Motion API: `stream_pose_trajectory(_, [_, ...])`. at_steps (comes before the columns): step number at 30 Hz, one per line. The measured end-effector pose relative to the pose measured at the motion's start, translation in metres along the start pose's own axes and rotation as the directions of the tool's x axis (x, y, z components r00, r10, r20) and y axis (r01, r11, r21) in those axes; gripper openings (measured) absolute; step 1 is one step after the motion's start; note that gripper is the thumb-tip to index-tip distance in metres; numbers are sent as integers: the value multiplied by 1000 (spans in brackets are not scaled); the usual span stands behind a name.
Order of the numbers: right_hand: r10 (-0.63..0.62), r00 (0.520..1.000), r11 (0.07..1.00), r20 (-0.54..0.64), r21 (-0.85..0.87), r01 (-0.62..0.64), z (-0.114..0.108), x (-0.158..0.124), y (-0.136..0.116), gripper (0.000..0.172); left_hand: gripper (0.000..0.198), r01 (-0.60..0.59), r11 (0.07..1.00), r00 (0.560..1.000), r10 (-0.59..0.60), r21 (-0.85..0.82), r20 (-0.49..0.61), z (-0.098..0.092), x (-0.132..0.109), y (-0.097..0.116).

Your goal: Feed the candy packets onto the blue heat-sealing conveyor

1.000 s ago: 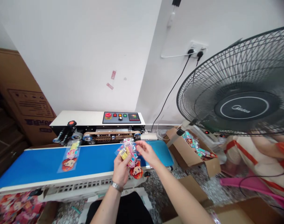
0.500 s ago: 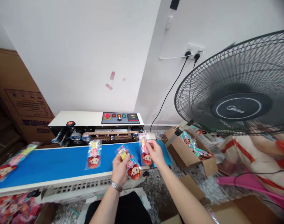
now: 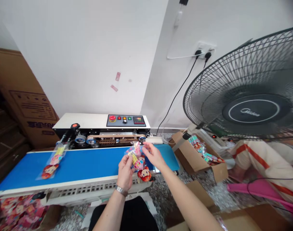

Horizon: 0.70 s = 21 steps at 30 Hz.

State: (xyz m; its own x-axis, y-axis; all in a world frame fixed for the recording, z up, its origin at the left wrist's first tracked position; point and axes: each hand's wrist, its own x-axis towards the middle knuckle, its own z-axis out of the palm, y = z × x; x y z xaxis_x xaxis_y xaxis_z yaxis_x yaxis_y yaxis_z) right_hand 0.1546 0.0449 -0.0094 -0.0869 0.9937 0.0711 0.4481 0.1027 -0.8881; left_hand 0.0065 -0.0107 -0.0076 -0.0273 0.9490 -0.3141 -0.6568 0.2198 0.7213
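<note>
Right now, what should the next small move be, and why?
Probably for the right hand to lay one of the packets on the belt: the left hand holds them overlapping, the right is beside them, and the lone packet lying there is well away to the left.

The round grey wire-caged fan [image 3: 253,107] runs off the right edge; print on the yellow rectangular label [image 3: 133,156] is too small to read.
</note>
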Motion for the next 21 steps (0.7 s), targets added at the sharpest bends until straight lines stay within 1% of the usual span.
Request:
stream_pose_trajectory(2, [-1,990,991,140,133,-18,7,-18,-6,42,32,-46,999,999,46,6,-5,-1,1,-1])
stream_pose_trajectory(4, [18,981,986,193,160,-49,13,-33,-9,42,30,-108,993,994,108,44,-2,-1,1,-3])
stream_pose_trajectory(5, [30,980,985,197,162,-63,15,-39,-10,40,30,-129,990,992,130,59,0,0,1,-3])
stream_pose_trajectory(7, [49,980,979,193,187,-86,19,-45,-11,36,33,-131,990,991,131,45,-11,1,0,-3])
stream_pose_trajectory(10, [46,983,981,179,176,-78,19,-48,-12,31,33,-74,996,996,72,-43,-53,3,-2,0])
stream_pose_trajectory(15, [-69,988,996,135,-43,75,17,-49,-16,18,25,-20,994,998,13,-108,-62,2,-1,3])
stream_pose_trajectory(17, [-98,987,991,129,-80,109,17,-51,-16,16,25,-14,994,998,9,-106,-55,2,0,2])
stream_pose_trajectory(19, [-93,988,994,126,-40,99,17,-53,-15,17,26,-22,995,999,18,-97,-43,1,0,1])
stream_pose_trajectory(21, [-49,992,998,120,38,44,15,-52,-11,21,31,-28,996,999,26,-86,-31,1,0,1])
